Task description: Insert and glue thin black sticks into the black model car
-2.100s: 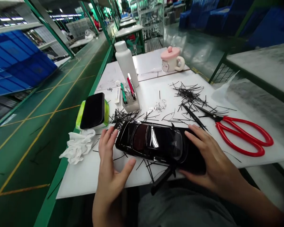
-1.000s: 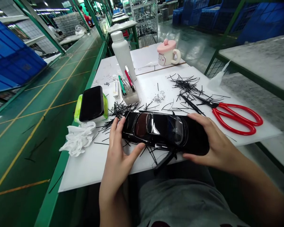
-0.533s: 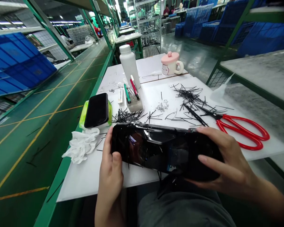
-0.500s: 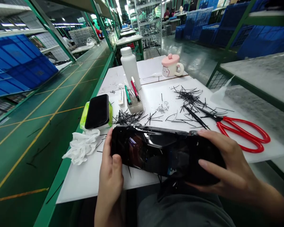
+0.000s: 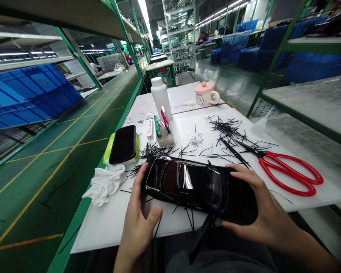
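Observation:
A glossy black model car (image 5: 199,184) lies sideways across the front of the white tabletop, its roof turned up. At its left end my left hand (image 5: 138,216) holds it, fingers along the far corner and thumb lifted off the near side. My right hand (image 5: 268,204) grips the other end, fingers over the far edge and thumb at the near one. A dark strip (image 5: 200,237) hangs below the car. Beyond it lie thin black strips (image 5: 227,127), red-handled scissors (image 5: 291,170) and black tweezers (image 5: 235,151).
A phone (image 5: 123,144) rests on a green pack, beside crumpled white cloth (image 5: 105,184). Pens stand in a small holder (image 5: 166,139) near a white bottle (image 5: 160,96). A pink-lidded mug (image 5: 204,94) is at the back. Left runs a green conveyor (image 5: 51,167); right is a shelf (image 5: 309,102).
The car has turned from showing its glossy side to showing its roof, and sits lower against the table. My right fingers have shifted from its face to its end. The view has tipped up.

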Action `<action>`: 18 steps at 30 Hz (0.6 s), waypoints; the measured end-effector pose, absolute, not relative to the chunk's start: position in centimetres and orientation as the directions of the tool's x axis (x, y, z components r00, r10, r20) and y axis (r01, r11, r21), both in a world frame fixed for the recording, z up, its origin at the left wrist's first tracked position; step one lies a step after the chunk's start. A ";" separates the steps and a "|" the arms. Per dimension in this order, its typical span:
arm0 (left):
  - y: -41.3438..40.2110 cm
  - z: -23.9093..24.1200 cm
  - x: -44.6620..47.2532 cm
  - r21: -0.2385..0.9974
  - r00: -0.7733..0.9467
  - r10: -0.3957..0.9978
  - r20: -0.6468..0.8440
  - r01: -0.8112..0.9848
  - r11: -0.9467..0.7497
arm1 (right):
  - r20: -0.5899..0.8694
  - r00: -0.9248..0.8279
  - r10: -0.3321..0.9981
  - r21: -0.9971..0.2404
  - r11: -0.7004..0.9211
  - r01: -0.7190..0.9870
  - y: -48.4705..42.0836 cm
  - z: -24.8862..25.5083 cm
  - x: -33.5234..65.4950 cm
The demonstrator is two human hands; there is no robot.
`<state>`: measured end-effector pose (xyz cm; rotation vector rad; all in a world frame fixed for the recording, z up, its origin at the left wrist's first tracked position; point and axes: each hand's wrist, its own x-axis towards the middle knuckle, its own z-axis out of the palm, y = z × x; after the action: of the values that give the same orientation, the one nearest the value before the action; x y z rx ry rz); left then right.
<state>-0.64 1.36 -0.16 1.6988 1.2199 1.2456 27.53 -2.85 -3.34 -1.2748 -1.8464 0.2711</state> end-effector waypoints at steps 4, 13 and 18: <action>1.6 0.3 -0.4 0.961 -0.039 0.975 0.217 0.182 -0.207 | 0.593 -0.130 0.795 -0.531 0.507 0.679 -3.0 -2.8 26.7; 2.8 -0.2 -0.8 0.994 -0.263 0.960 0.091 0.078 -0.073 | 0.499 -0.295 0.815 -0.518 0.554 0.652 -0.7 -1.3 27.1; 2.3 0.1 0.0 0.991 -0.296 0.946 0.133 0.052 -0.124 | 0.430 -0.095 0.898 -0.677 0.390 0.623 1.6 2.0 24.9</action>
<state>-0.04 2.28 0.07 1.1719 1.3924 1.5170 24.92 1.64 1.99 -1.3225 -1.8104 0.4119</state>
